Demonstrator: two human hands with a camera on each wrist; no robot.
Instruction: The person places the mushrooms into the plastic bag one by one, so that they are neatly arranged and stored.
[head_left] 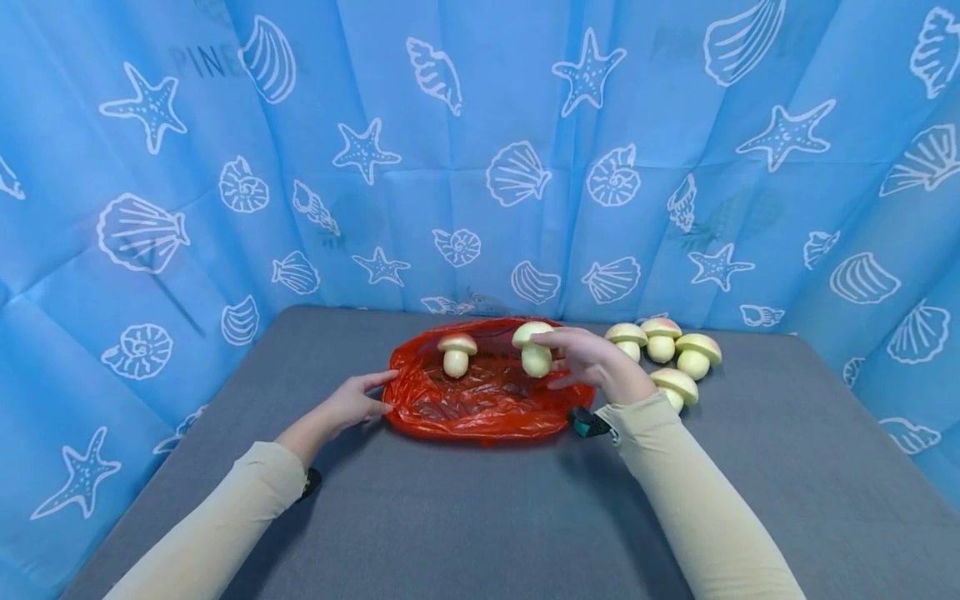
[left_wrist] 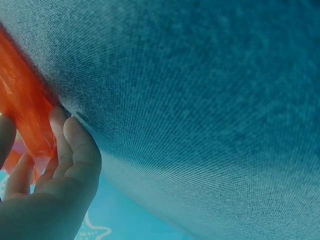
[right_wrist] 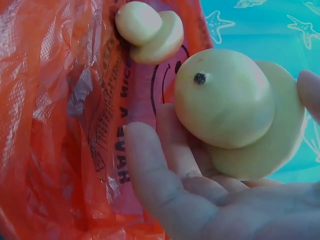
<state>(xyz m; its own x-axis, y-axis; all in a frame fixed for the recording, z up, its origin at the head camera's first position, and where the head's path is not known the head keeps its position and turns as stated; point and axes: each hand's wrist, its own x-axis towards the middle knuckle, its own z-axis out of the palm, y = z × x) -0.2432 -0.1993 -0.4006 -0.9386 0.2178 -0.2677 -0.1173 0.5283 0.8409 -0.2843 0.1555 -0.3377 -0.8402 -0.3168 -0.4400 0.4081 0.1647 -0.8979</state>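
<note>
Holding a pale yellow-green, smooth, mushroom-shaped piece [head_left: 535, 360] by its cap, the right hand [head_left: 588, 358] has the thumb on one side of the cap and fingers on the other, while one finger stands away from it. The piece is upright above the right part of the mouth of a red, thin plastic bag [head_left: 480, 427]; the right wrist view shows a dark spot on the end of its rounded stem.

At the opposite end of the bag, the left hand [head_left: 348, 406] pinches the rim, the film passing between thumb and bent fingers; how firmly, I cannot tell.

Inside the bag, near its back wall, is a second mushroom-shaped piece with a pinkish-tinged cap [head_left: 455, 362], well apart from the held one. The right wrist view shows it beside black printed lettering [right_wrist: 125, 135] on the plastic, partly readable as "HAVE A NICE".

Beyond the right hand, four more pale mushroom-shaped pieces [head_left: 694, 360] are clustered on a grey cloth-covered table [head_left: 465, 525]; the nearest is partly hidden by the right arm. Both arms wear beige fabric sleeves [head_left: 701, 492], with a black wrist-worn device [head_left: 588, 422] at the right cuff. Behind the table hangs a blue curtain [head_left: 465, 100] printed with white shells and starfish.
</note>
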